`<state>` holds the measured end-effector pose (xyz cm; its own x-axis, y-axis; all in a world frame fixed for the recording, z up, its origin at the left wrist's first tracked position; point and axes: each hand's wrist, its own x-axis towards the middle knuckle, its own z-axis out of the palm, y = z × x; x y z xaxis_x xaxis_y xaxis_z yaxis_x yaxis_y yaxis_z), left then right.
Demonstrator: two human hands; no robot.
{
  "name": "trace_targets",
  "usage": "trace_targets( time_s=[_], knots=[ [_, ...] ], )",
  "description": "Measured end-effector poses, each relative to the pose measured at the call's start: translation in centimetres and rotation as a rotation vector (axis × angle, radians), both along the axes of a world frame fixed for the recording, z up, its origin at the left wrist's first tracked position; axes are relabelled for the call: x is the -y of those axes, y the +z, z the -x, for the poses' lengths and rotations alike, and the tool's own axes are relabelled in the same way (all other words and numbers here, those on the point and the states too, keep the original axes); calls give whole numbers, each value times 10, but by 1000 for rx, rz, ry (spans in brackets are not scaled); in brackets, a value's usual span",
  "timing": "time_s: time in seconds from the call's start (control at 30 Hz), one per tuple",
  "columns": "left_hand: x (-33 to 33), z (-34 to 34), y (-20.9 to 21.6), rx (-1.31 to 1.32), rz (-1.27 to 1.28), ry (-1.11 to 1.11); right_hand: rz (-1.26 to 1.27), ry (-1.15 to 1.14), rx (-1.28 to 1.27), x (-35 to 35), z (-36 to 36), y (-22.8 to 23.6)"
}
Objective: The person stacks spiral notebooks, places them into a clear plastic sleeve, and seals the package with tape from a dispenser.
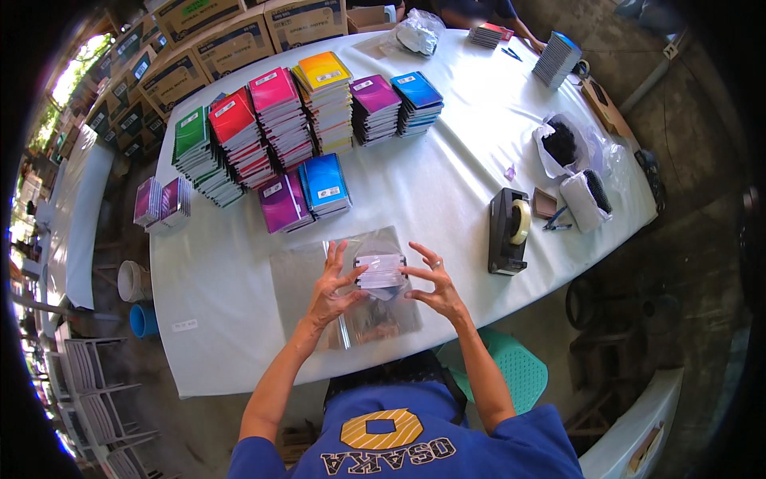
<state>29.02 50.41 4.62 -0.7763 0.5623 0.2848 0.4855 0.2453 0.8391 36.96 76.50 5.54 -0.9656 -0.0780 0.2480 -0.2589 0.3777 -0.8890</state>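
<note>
In front of me is a small stack of notebooks [381, 271], its pale page edges facing up and clear plastic around it. The fingertips of my left hand [329, 289] press on its left end, with other fingers stretched upward. At the right end, my right hand [437, 286], with a ring on one finger, touches the stack with its fingertips while other fingers are raised. The stack is gripped between both hands. Beneath lie clear plastic sheets or bags [303, 275] on the white-covered table [231, 295].
Tall stacks of coloured notebooks [275, 100] stand at the far left, with lower purple and blue piles [323, 180] nearer. To the right are a black tape dispenser [504, 231], pliers [557, 221] and plastic bags [586, 199]. A green stool [511, 371] is beside me; cartons [235, 52] line the back.
</note>
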Motion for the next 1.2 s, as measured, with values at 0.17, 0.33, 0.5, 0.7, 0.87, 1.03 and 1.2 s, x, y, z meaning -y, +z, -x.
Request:
trace_targets(
  time_s=[0.17, 0.33, 0.5, 0.7, 0.87, 1.03, 1.2],
  knots=[
    [-4, 5, -2, -67, 69, -74, -30, -39, -50, 10, 2, -2],
    [-4, 10, 5, -101, 102, -80, -19, -48, -55, 11, -1, 2],
    [2, 6, 6, -39, 57, -67, -89, -48, -92, 12, 0, 1],
    [-3, 8, 0, -185, 134, -95, -60, -76, -74, 17, -4, -8],
    [-4, 10, 7, -140, 126, -86, -34, -83, -68, 24, 3, 1],
    [-4, 14, 9, -193, 157, -102, -71, -72, -101, 24, 7, 7],
    [-5, 11, 7, -198, 96, -77, -169, -55, -99, 22, 8, 5]
  ],
)
